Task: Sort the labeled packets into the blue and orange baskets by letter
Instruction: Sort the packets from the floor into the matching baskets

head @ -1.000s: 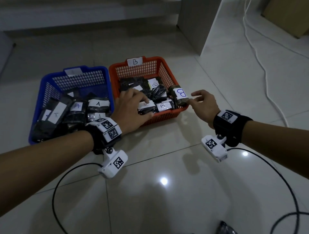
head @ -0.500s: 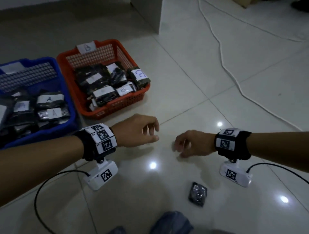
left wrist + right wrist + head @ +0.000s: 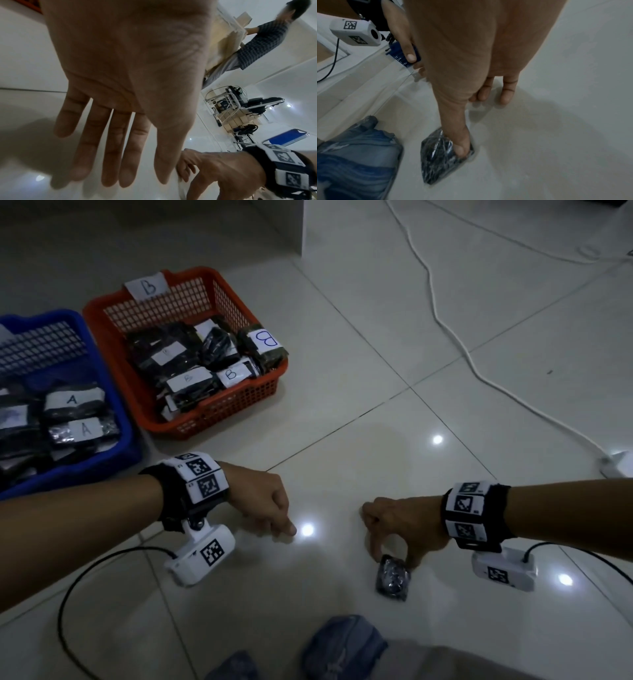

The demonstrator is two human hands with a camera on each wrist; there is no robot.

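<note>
A blue basket [image 3: 127, 436] at the left holds packets labeled A. Beside it an orange basket [image 3: 239, 402] tagged B holds packets labeled B. One dark packet [image 3: 393, 577] lies on the floor tiles near me, and no label shows on it. My right hand [image 3: 390, 529] is lowered over its far end. The thumb tip rests on the packet [image 3: 440, 152] while the other fingers [image 3: 505, 94] point down at the floor beyond it. My left hand [image 3: 270, 508] hovers over bare tile with straight fingers [image 3: 109, 148] and holds nothing.
A white cable [image 3: 479, 371] snakes across the floor at the right to a white block [image 3: 616, 463]. Black cables [image 3: 65, 604] trail from the wrist cameras. My knees in jeans [image 3: 342, 645] are at the bottom. Another person [image 3: 257, 40] stands across the room.
Both hands pulled back from the orange basket toward me. The right hand then dropped onto the loose packet on the floor, and the left hand drifted down beside it.
</note>
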